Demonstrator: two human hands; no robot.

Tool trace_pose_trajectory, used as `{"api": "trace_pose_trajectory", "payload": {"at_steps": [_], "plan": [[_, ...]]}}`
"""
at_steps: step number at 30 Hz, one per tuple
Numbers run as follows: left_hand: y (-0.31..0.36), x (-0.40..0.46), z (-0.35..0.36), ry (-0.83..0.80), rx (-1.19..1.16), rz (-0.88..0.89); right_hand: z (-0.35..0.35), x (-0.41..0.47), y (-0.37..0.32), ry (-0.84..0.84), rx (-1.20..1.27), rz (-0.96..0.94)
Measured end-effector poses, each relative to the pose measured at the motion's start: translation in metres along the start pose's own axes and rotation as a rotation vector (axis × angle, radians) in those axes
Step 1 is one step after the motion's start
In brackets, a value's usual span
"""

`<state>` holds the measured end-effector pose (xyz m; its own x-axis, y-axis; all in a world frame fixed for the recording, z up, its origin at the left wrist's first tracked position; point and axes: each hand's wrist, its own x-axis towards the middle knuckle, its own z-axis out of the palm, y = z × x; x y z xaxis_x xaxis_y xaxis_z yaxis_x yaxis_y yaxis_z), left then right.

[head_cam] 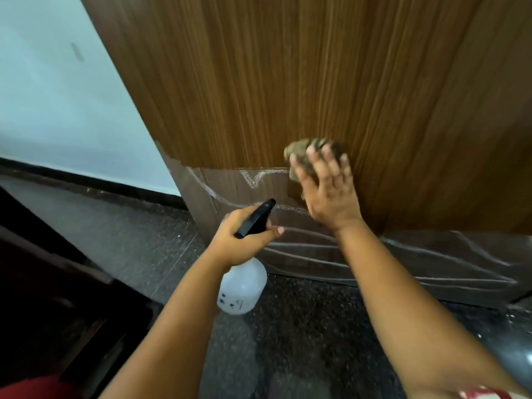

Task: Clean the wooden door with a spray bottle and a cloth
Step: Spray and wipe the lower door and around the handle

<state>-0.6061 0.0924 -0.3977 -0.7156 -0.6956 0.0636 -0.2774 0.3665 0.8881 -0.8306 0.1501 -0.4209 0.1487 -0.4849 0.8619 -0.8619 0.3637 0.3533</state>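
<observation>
Off at my ten o'clock there's a pale blue wall point(57, 90) with a black skirting strip point(86, 180) along its base — under me it's all dark speckled floor point(302, 341), and some dark wooden furniture point(51, 298) sits at eight o'clock.

Wooden door point(288, 82) stands ahead, filling centre and right. Wall point(57, 96) lies to its left, skirting point(86, 180) along the wall's base. Plastic film point(316, 254) covers the door's lower part, down to the floor point(302, 326). Right hand point(328, 191) presses a cloth point(302, 151) against the door, just above the film's top edge. Left hand point(244, 234), lower and left of the right, grips the neck of a spray bottle point(243, 286); bottle body hangs below the hand, over the floor, in front of the door. Furniture point(57, 298) sits at lower left.
</observation>
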Motion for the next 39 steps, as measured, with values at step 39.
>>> {"api": "trace_pose_trajectory", "payload": {"at_steps": [39], "plan": [[-0.041,-0.026,-0.047,0.297,-0.278,-0.055,-0.021,0.012,-0.036,-0.195,0.145,0.416]]}}
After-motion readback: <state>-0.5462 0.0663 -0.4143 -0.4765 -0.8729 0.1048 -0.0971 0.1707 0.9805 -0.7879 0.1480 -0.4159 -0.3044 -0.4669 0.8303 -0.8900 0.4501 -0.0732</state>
